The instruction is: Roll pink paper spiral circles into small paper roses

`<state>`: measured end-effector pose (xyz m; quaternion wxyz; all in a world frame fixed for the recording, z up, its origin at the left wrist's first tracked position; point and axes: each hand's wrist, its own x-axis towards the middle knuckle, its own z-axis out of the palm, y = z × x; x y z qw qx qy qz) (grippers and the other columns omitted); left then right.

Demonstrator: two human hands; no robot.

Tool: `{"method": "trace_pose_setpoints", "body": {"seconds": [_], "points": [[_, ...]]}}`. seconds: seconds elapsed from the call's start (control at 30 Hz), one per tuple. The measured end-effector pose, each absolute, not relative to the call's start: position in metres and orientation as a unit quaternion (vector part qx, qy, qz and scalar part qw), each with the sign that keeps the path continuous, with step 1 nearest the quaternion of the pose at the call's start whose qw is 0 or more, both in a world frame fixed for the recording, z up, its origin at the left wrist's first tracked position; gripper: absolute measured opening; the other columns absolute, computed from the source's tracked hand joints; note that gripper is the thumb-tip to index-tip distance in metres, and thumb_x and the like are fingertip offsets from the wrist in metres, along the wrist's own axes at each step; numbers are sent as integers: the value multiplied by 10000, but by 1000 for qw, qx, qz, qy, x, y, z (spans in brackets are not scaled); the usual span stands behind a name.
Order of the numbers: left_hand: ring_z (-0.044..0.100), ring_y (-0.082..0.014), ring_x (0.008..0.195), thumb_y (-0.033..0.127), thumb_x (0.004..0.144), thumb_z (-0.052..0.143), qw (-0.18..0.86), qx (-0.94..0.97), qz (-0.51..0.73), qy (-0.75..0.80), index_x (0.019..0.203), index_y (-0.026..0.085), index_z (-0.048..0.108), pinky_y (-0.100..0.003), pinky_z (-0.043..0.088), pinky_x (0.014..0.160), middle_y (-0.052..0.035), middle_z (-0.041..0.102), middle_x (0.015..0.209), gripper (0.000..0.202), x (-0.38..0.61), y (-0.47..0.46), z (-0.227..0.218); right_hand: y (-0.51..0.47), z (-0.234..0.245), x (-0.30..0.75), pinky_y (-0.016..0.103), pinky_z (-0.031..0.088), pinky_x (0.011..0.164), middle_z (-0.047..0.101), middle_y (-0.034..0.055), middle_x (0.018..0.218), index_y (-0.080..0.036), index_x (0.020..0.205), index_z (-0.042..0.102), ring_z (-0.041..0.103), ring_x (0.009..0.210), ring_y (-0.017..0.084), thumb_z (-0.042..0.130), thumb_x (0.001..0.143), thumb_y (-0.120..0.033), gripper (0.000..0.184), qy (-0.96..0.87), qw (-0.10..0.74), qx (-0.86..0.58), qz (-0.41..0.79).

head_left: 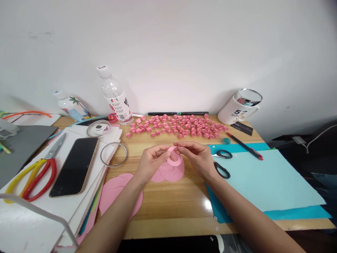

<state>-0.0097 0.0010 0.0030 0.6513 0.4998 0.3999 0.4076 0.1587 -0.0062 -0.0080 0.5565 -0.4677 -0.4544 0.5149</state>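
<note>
Between my two hands is a curled pink paper strip (pixel 176 162), its loop hanging down toward the table. My left hand (pixel 155 158) pinches one side of it with thumb and fingers. The fingertips of my right hand (pixel 196 154) are closed on its upper end. Just below lie overlapping pink paper circles (pixel 168 174) on the wooden table. More pink paper circles (pixel 119 193) lie partly under my left forearm. Beyond my hands, many small rolled pink paper roses (pixel 184 124) are spread along the back of the table.
Black-handled scissors (pixel 223 165) rest beside my right wrist on blue paper sheets (pixel 271 179). At left, a phone (pixel 75 167) and red-and-yellow scissors (pixel 39 168) lie on stacked paper. A clear bottle (pixel 116 96) and a white mug (pixel 237 109) stand near the wall.
</note>
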Motion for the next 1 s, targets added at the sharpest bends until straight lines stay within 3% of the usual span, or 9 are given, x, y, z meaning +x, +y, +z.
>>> {"method": "trace_pose_setpoints", "body": {"seconds": [0.3, 0.5, 0.73, 0.87, 1.0], "points": [[635, -164, 787, 285, 752, 671, 671, 504, 394, 375, 925, 135, 692, -288, 474, 782, -59, 701, 788, 230, -6, -1, 6, -6, -9, 158, 259, 511, 580, 647, -17, 653, -212, 667, 671, 597, 603, 119, 787, 615, -245, 131, -456, 588, -432, 510], [637, -160, 754, 290, 774, 648, 664, 493, 417, 377, 918, 140, 689, -299, 478, 785, -44, 692, 744, 212, -9, 1, 4, -8, -8, 158, 325, 544, 706, 719, 36, 841, -229, 805, 715, 654, 733, 169, 744, 676, -298, 149, -468, 558, -454, 514], [645, -170, 747, 293, 746, 674, 681, 481, 411, 369, 942, 131, 672, -313, 484, 772, -48, 689, 727, 254, -7, 0, 2, -7, -9, 157, 300, 532, 610, 667, -3, 678, -218, 720, 684, 617, 610, 142, 775, 628, -268, 139, -464, 577, -437, 510], [633, -160, 741, 295, 733, 684, 680, 483, 405, 375, 908, 127, 683, -294, 477, 755, -55, 691, 752, 243, -7, 0, 4, -6, -10, 159, 279, 518, 599, 660, -8, 707, -228, 681, 694, 599, 631, 130, 782, 614, -249, 112, -476, 588, -441, 483], [634, -155, 749, 279, 748, 672, 672, 480, 413, 383, 904, 134, 689, -293, 470, 779, -47, 691, 746, 213, -8, 1, 6, -8, -7, 159, 306, 534, 672, 714, 19, 802, -248, 810, 730, 636, 704, 154, 732, 685, -279, 128, -483, 560, -460, 492]]}}
